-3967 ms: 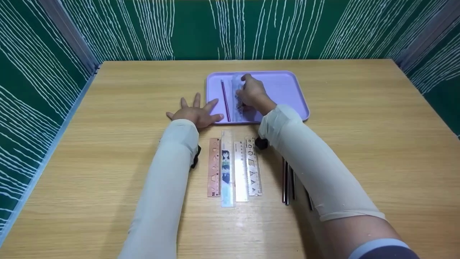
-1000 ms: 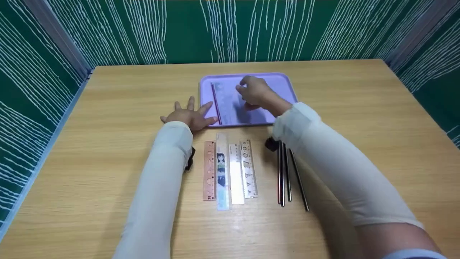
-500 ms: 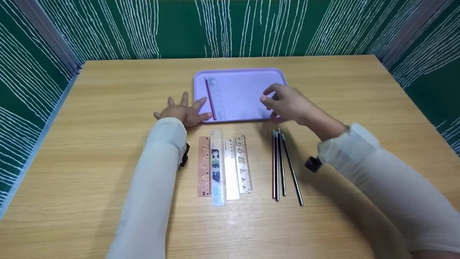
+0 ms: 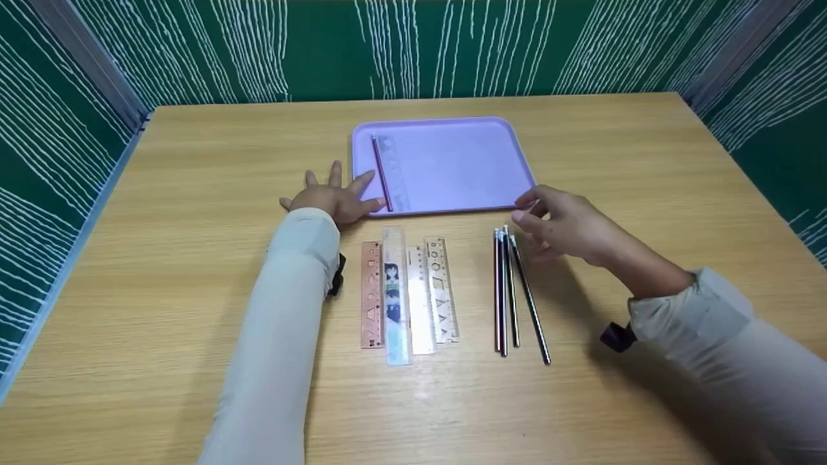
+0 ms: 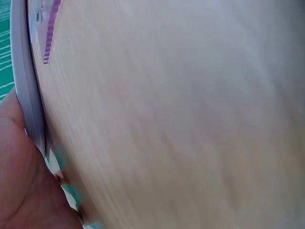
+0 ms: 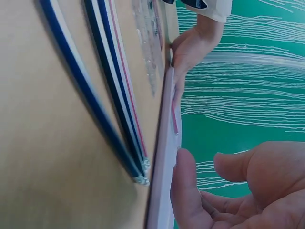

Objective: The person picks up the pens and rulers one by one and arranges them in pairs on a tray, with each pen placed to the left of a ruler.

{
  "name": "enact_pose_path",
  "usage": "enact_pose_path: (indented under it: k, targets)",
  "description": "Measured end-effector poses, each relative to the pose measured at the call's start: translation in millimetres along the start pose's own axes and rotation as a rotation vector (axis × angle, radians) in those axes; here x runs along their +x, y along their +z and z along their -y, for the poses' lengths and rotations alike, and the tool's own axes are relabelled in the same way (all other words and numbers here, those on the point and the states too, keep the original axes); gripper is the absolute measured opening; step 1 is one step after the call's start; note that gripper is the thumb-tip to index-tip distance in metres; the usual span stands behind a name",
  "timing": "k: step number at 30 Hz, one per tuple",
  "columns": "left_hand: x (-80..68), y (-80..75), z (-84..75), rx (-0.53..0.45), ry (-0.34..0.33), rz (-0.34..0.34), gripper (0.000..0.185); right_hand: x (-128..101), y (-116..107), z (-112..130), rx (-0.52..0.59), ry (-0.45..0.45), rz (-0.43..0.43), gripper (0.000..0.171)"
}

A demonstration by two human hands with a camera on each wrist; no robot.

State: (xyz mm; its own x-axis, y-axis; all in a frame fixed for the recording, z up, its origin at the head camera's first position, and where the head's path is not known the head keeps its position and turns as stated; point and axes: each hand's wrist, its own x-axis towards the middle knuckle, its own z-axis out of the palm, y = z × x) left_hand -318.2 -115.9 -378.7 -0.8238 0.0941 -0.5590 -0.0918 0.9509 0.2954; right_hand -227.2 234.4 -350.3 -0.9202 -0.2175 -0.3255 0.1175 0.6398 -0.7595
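— Since the earlier frame, the right hand (image 4: 568, 226) has left the flat lilac plastic tray (image 4: 491, 161) and come back to the far tips of the dark pencils (image 4: 510, 290) lying side by side on the pale wooden table (image 4: 646, 161).

— Is it gripping anything?

— No. Its fingers are loosely curled and hold nothing, hovering just beside the pencil tips. The left hand (image 4: 333, 197) lies flat with spread fingers, touching the tray's near left corner.

— What could go wrong?

— I'd judge the round pencils could roll or scatter if a finger catches more than one, since they lie touching. The tray might slide if the left hand lifts.

— What's already in the tray?

— A purple pencil (image 4: 381, 173) and a clear ruler (image 4: 395, 174), along its left side.

— Any writing?

— None readable. The four flat rulers (image 4: 407, 297) show scale marks, stencil shapes and a cartoon figure only.
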Motion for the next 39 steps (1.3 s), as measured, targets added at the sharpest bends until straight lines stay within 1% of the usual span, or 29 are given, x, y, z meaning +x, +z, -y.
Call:
enact_pose_path:
  k: [5,11,18,21,26,31,35,39]
  targets:
    - [1.4,-0.9,0.1,0.003,0.008,0.005,0.077,-8.5,4.3,-9.2,0.005,0.012,0.008,0.049]
    - [-3.2,0.1,-0.1,0.004,0.006,0.003,0.076,-19.6,14.0,-19.2,-0.001,0.006,0.007,0.052]
    - [-6.6,2.2,-1.2,0.002,0.007,-0.001,0.076,-36.5,23.7,-27.7,-0.096,0.007,0.015,0.059]
    - [-5.6,1.5,-1.7,0.005,0.007,-0.004,0.076,-42.1,27.4,-29.1,-0.114,0.013,0.024,0.064]
    - [-3.0,-0.1,-1.6,0.005,0.005,-0.006,0.077,-48.0,30.4,-31.5,-0.088,0.041,0.03,0.071]
    - [-3.9,-1.3,-0.9,0.02,0.018,0.006,0.077,-53.5,33.2,-35.0,-0.069,0.025,0.028,0.074]
    - [-3.2,-1.5,-1.0,0.016,0.015,0.014,0.076,-56.2,36.0,-36.8,-0.079,0.015,0.029,0.075]
    - [-1.9,-1.0,-1.6,0.006,0.004,0.017,0.076,-58.1,39.9,-37.2,-0.115,0.008,0.018,0.073]
